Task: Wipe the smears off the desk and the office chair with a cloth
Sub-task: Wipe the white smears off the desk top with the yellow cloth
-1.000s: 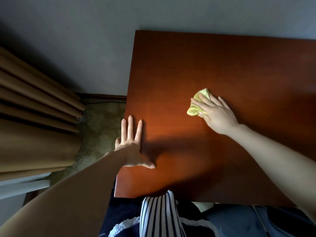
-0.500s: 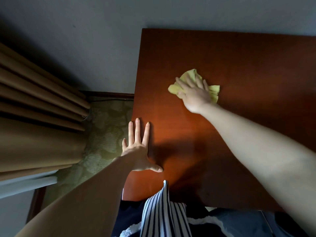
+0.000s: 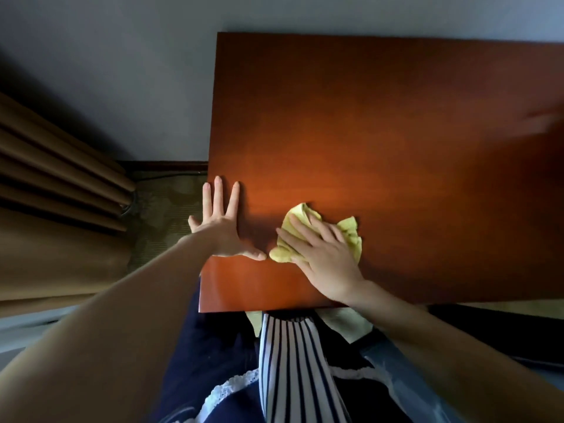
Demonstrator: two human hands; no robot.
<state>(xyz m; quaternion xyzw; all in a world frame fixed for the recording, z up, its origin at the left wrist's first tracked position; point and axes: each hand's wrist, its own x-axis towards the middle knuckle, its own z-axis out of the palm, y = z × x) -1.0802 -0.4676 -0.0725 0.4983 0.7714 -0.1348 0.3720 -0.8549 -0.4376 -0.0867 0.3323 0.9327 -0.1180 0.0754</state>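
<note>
Head view, looking straight down

Right hand is lying palm down on top of the cloth. Its fingers are straight and spread, and it is pressing the cloth flat onto the desk rather than curling round it

The cloth is yellow and crumpled, and is sitting under the right palm and fingers. Lobes are sticking out past the fingertips, on the little-finger side and beside the thumb. Hand and cloth are sitting close to the desk's near edge, toward its left corner

Left hand is lying flat and fully open, palm down, holding nothing. Its fingers are straight and apart, with the thumb stretching sideways toward the cloth. The hand is straddling the desk's left edge: thumb and inner fingers are resting on the wood, and the little finger is hanging off over the carpet

The left thumb tip is sitting just beside the nearest lobe of the cloth; cannot tell whether they are touching. The two hands are lying side by side, apart

Beyond the fingertips of both hands the reddish-brown top is running on to a grey wall

Left of the left hand, past the carpet, a brown curtain is hanging in folds

Behind the wrists, toward the body, a striped garment is hanging over dark clothing with white lace trim

Far right of the right hand a pale blurred streak is showing at the frame edge; cannot tell what it is
</note>
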